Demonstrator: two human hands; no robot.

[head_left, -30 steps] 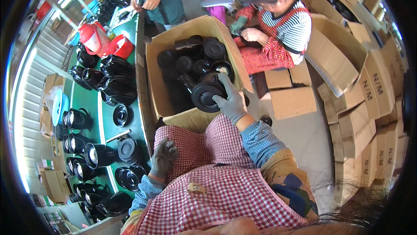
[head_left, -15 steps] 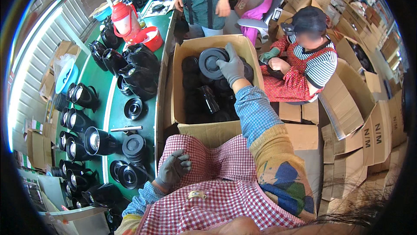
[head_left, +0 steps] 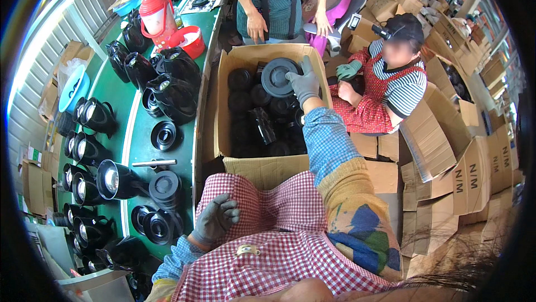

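Note:
My right hand (head_left: 306, 85), in a grey glove, grips a round black lid (head_left: 277, 78) by its right edge. It holds the lid tilted over an open cardboard box (head_left: 267, 164) in front of me. Dark lids and other glossy black parts (head_left: 262, 124) lie inside that box. Above my lap on the left hovers my gloved left hand (head_left: 216, 219), fingers loosely bent and apart, with nothing seen in them. Nearest to it on the green table is a stack of black lids (head_left: 164, 188), and beside that lie ring-shaped black pieces (head_left: 158, 226).
Several black jugs (head_left: 115, 179) line the green table (head_left: 127, 129) at left, with a metal bar (head_left: 154, 163) among the parts. A red bucket (head_left: 191, 43) stands farther back. One co-worker (head_left: 277, 6) stands beyond the box; another (head_left: 385, 81) sits right, near piled cartons (head_left: 474, 173).
The view has shifted slightly. My right hand still holds the lid over the box. My left hand's fingers have spread a little. The standing co-worker's hands have moved nearer the box.

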